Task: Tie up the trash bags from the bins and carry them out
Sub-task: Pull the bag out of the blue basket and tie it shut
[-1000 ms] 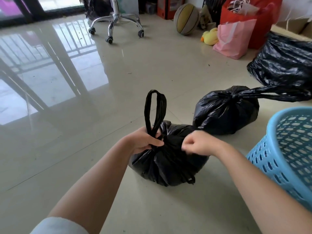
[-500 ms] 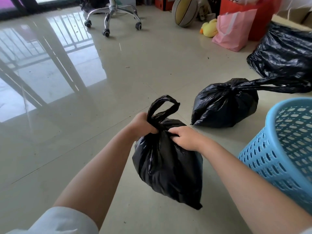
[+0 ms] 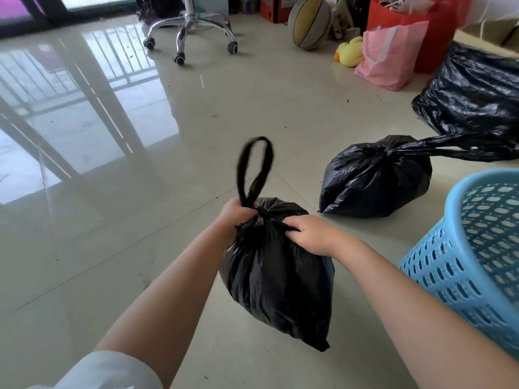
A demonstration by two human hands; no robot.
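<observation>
No readable writing is showing anywhere; the left hand [image 3: 234,217] is gripping the base of the loop handle [image 3: 254,169], which is standing up toward 12 o'clock; the right hand [image 3: 311,234] is pinching plastic just right of the knot, both holding the near trash bag [image 3: 276,279] at centre; three black bags are counting in all, a tied second bag [image 3: 373,178] at 2 o'clock, a third bag [image 3: 474,94] beyond it; one blue basket [image 3: 471,256] is sitting at 3 o'clock.

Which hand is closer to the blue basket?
The right hand. It grips the black bag on the side facing the blue basket, with bare floor between them. The left hand holds the bag's neck on the far side, farther away.
</observation>
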